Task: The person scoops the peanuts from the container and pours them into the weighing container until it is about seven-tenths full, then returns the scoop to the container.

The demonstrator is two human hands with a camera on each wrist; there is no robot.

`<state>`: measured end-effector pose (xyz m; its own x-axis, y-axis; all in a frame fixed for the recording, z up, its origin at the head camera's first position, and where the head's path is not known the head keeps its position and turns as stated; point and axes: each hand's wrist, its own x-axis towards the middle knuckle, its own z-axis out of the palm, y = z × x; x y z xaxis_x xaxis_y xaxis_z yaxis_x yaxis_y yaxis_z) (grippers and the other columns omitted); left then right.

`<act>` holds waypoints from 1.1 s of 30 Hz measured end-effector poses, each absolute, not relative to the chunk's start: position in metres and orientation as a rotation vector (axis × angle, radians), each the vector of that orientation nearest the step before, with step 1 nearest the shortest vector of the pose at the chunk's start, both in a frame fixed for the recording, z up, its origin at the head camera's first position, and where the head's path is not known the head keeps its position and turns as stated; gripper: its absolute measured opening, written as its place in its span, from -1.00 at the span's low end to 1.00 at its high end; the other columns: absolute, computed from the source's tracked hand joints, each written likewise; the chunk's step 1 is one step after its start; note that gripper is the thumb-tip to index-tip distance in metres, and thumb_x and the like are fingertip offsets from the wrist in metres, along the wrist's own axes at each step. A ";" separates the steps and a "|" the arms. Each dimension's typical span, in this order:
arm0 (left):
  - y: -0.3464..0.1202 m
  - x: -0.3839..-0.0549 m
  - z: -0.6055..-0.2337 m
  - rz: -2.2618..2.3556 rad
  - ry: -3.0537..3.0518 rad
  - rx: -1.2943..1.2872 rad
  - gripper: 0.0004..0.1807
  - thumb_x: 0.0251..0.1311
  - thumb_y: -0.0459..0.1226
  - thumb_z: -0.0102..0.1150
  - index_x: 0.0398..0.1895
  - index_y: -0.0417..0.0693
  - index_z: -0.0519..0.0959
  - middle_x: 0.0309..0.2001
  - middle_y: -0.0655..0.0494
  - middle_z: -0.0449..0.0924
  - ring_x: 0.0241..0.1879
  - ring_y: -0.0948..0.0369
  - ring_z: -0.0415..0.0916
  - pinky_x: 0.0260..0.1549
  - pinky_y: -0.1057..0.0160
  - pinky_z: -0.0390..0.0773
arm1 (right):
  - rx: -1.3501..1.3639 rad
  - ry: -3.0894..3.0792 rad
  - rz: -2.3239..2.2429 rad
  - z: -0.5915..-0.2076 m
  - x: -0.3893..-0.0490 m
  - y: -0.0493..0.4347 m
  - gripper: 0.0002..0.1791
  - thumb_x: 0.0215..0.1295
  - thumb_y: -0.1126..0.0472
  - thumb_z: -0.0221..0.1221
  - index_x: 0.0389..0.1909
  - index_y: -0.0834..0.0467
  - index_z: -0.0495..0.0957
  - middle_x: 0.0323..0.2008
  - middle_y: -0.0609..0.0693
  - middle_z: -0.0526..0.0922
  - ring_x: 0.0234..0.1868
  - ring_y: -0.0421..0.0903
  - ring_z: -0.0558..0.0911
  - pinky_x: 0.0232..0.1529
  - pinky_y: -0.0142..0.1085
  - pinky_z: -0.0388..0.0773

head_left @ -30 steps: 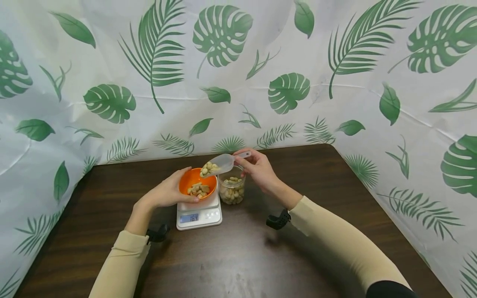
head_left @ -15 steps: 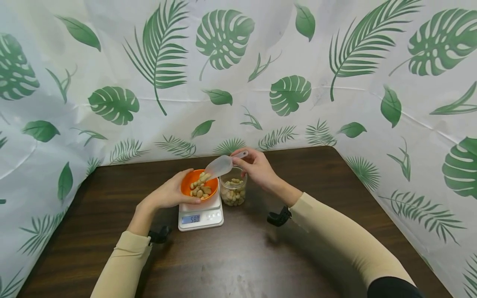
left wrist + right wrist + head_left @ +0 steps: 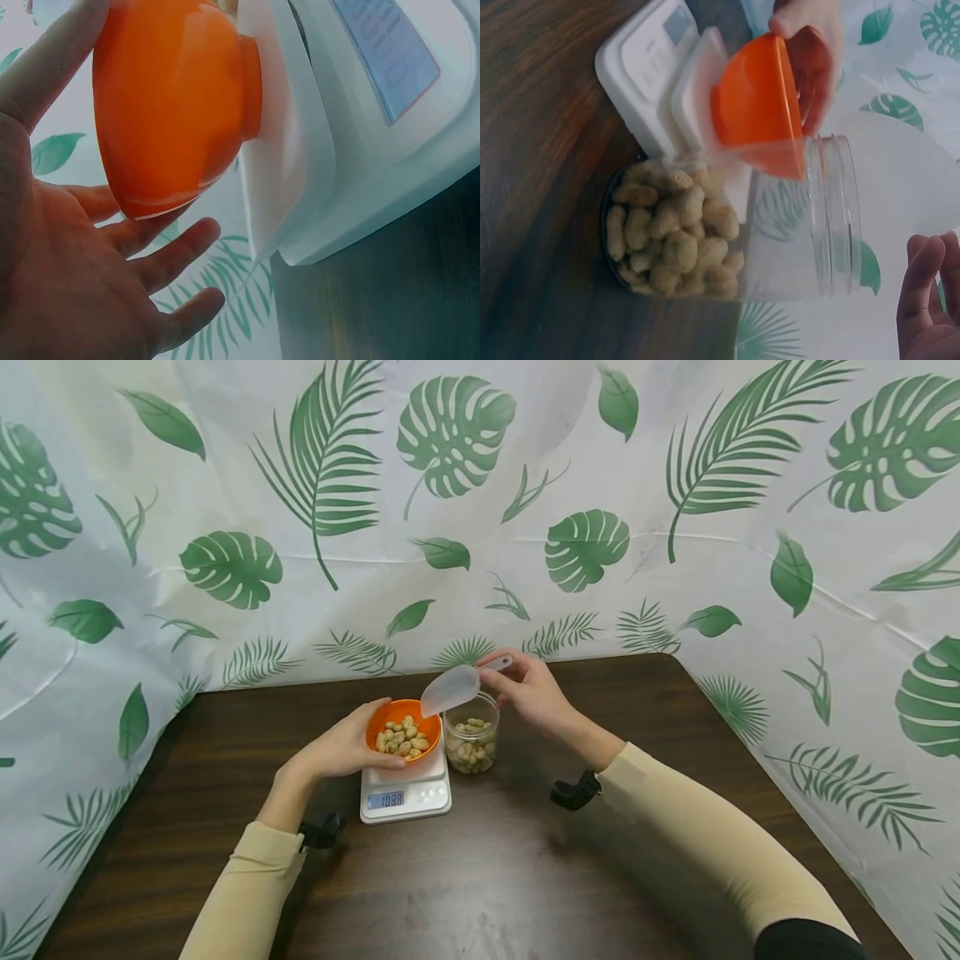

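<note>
My left hand [image 3: 341,747] holds an orange bowl [image 3: 385,718] by its rim, thumb on the near side and fingers around the far side. Unshelled peanuts [image 3: 402,740] lie inside. The bowl's foot rests on a white kitchen scale [image 3: 429,797], whose lit display seems to read 108.8. My right hand [image 3: 534,695] pinches the handle of a translucent plastic scoop [image 3: 452,690]. Its lip hangs over the bowl's right edge, and no peanuts show in it. Below the scoop stands an open clear jar [image 3: 787,255], about half full of peanuts [image 3: 679,236].
The jar stands just right of the scale on a dark wood-grain table [image 3: 480,877]. A white leaf-print sheet [image 3: 480,552] hangs behind the table and along its sides. Black devices are strapped at both wrists.
Peanuts have slid from the scoop into the bowl, and the display figure has risen. The right hand has since drawn the scoop slightly back to the right. The left hand keeps its hold.
</note>
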<state>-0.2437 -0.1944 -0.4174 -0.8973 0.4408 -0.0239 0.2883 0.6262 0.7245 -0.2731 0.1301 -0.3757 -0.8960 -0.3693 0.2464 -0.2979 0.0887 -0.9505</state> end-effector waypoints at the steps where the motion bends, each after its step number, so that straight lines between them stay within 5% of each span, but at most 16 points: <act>1: -0.194 -0.244 -0.417 1.134 2.647 0.603 0.27 -0.01 0.04 0.61 0.58 -0.36 0.03 0.47 -0.31 0.20 0.40 -0.18 0.24 0.38 -0.24 0.18 | -0.700 2.284 -1.960 -0.375 -0.274 0.132 -0.74 0.54 0.23 0.18 0.11 0.27 0.61 -0.08 0.19 0.66 -0.11 0.20 0.60 -0.33 -0.09 0.65; 6: -0.193 -0.242 -0.419 1.172 2.618 0.579 0.27 0.01 0.01 0.60 0.59 -0.34 -0.01 0.48 -0.30 0.18 0.41 -0.17 0.23 0.38 -0.24 0.18 | -0.684 2.352 -1.918 -0.373 -0.274 0.141 -0.73 0.53 0.21 0.18 0.11 0.25 0.61 -0.07 0.21 0.63 -0.25 -0.01 0.61 -0.29 -0.08 0.65; 13: -0.193 -0.242 -0.421 1.161 2.642 0.532 0.26 0.05 0.05 0.57 0.61 -0.27 -0.03 0.50 -0.28 0.13 0.40 -0.16 0.23 0.38 -0.24 0.18 | -0.648 2.381 -1.898 -0.370 -0.275 0.155 -0.71 0.54 0.17 0.17 0.14 0.24 0.59 -0.19 0.13 0.59 -0.35 0.07 0.59 -0.31 -0.17 0.64; 25: -0.178 -0.244 -0.413 1.173 2.728 0.554 0.18 0.03 0.04 0.59 0.60 -0.16 0.09 0.51 -0.13 0.19 0.33 -0.09 0.32 0.35 -0.27 0.20 | -0.667 2.417 -1.802 -0.362 -0.277 0.165 -0.72 0.56 0.15 0.15 0.13 0.22 0.57 -0.07 0.23 0.58 -0.33 0.15 0.59 -0.27 -0.02 0.63; 33: -0.162 -0.247 -0.407 1.106 2.782 0.650 0.07 0.13 0.09 0.49 0.57 -0.17 0.17 0.46 -0.14 0.30 0.29 -0.09 0.38 0.31 -0.30 0.23 | -0.769 2.520 -1.585 -0.356 -0.279 0.165 -0.76 0.57 0.15 0.15 0.11 0.16 0.58 -0.13 0.15 0.66 -0.43 0.16 0.58 -0.40 -0.16 0.55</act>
<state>-0.2469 -0.1622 -0.4070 -0.9070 0.4130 0.0821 0.3567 0.6500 0.6710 -0.2794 0.1653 -0.3558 -0.8727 -0.4439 0.2031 -0.3753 0.3440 -0.8607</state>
